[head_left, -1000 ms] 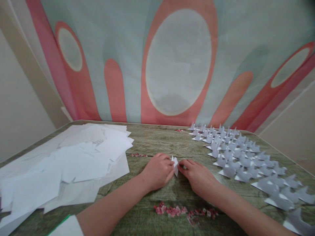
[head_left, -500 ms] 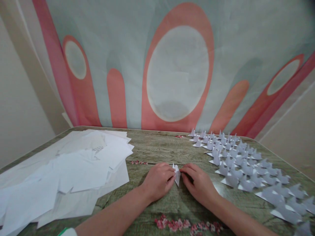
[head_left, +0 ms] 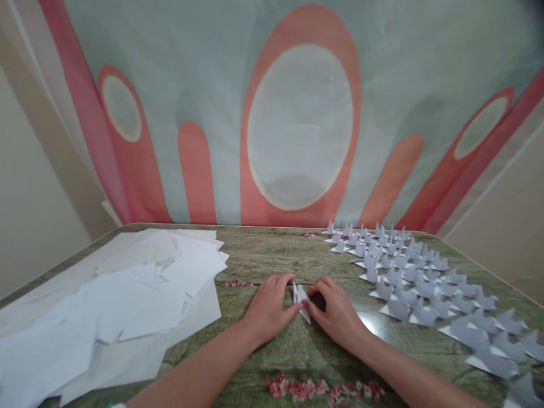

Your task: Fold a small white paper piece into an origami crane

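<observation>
your left hand (head_left: pixel 268 309) is partly curled, with its thumb and forefinger spread around the left side of a small folded paper (head_left: pixel 302 303). the forefinger reaches toward the paper's upper tip, and the thumb touches it lower down. your right hand (head_left: pixel 335 311) takes the other side in a narrow grip, its thumb against the paper's right edge and its fingers bent above, with a dark gap between thumb and forefinger. so both your hands hold the same piece; how firmly each presses, you cannot tell from here.

the folded paper sits between your two thumbs, just above the table (head_left: pixel 267 249) or resting on it; which of the two is unclear. it is white, with narrow points, one facing up and one aiming down toward you.

your forearms come in from the lower edge and slant inward, so your hands meet near the middle with their backs showing. a printed strip of pink flowers (head_left: pixel 304 389) lies between your forearms. well to the left of your left hand is a spread pile of white sheets (head_left: pixel 140 306). to the right of your right hand stand rows of folded paper figures (head_left: pixel 399 306), apart from your fingers.
</observation>
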### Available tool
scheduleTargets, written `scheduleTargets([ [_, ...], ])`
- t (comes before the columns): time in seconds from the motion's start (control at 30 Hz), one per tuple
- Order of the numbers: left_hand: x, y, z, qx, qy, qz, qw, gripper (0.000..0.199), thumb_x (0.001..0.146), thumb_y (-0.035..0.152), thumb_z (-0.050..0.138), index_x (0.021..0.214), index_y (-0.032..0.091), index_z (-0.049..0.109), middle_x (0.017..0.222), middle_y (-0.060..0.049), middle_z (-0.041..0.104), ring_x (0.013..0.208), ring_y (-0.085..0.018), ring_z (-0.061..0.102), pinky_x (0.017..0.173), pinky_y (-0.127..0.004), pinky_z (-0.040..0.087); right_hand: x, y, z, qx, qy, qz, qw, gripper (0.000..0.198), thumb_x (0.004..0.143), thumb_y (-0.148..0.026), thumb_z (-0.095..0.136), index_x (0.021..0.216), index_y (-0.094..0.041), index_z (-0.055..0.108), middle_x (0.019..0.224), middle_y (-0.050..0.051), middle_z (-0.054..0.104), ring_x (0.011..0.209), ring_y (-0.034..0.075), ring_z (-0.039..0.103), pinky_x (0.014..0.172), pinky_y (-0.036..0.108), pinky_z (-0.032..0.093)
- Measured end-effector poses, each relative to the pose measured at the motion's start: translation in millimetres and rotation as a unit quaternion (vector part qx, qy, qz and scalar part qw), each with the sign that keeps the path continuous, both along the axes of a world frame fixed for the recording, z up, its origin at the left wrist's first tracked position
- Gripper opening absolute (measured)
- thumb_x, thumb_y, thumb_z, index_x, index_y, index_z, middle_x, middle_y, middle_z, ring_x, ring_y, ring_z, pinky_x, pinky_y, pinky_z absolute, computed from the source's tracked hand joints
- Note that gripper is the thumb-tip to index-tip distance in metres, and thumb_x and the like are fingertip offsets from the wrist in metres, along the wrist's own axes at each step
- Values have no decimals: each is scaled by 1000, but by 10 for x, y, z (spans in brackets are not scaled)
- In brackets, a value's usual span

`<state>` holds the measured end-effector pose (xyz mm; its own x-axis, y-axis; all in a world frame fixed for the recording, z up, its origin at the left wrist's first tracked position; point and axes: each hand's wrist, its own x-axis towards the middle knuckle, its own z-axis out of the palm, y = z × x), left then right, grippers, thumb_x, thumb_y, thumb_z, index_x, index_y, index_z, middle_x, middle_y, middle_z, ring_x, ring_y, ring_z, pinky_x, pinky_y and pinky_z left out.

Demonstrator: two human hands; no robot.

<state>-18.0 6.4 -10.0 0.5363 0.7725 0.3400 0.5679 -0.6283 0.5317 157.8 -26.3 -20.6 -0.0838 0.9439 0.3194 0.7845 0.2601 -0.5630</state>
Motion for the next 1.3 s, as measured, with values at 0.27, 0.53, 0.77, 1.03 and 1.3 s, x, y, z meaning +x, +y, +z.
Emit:
scheduleTargets([
  [0.27,-15,6,25,-79,-60,-26,995,51,73,22,60,121,22,40,99,-4,57,91,-17,54,86,-33,42,-30,-61,26,-57,164,64,983,12,81,-29,48,77,-18,51,66,-2,55,59,12,51,55,22,40],
  [0.53,51,-6,75,-161,-175,-23,971,41,73,16,59,112,18,47,89,-2,59,83,-14,57,79,-27,44,-26,-96,75,-44,182,70,980,21,85,-35,43,83,-18,55,72,1,59,65,13,53,60,23,42],
  [0.77,57,-33,106,-157,-150,-20,976,15,77,29,56,84,17,61,81,-1,64,78,-15,56,73,-24,42,24,-123,105,4,111,77,991,21,85,-32,43,75,-18,55,68,2,58,63,13,52,59,24,41],
  [1.03,38,-9,165,-169,-190,-32,967,18,77,30,56,74,14,62,72,-1,62,72,-13,55,71,-23,40,0,-123,83,2,108,81,991,19,84,-33,44,76,-19,53,67,0,54,63,13,50,58,22,39],
  [1.3,62,1,139,-231,-255,-58,937,23,77,34,57,71,12,59,69,-1,59,68,-11,52,68,-22,41,24,-118,132,-3,113,81,990,21,84,-32,44,69,-18,50,62,-2,47,59,11,45,56,21,35],
])
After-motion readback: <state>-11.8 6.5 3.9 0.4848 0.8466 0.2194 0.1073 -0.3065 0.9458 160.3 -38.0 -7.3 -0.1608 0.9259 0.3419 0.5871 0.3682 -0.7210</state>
